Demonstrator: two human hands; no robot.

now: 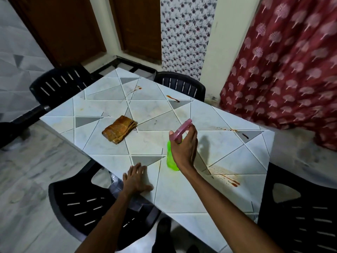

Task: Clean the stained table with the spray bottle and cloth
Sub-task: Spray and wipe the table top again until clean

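Stained table (182, 194): right hand (184, 148) grip pinches the green spray bottle (171, 161); left hand (136, 178) spread flat.

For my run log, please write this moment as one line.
right hand: holds bottle over table | left hand: flat on table edge | cloth: folded, untouched | stains: present

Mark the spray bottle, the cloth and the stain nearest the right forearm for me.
spray bottle (171, 161), head view, green body below the right hand.
cloth (119, 132), head view, middle of the folded brown stack.
stain (230, 180), head view, red streak near the table's edge.
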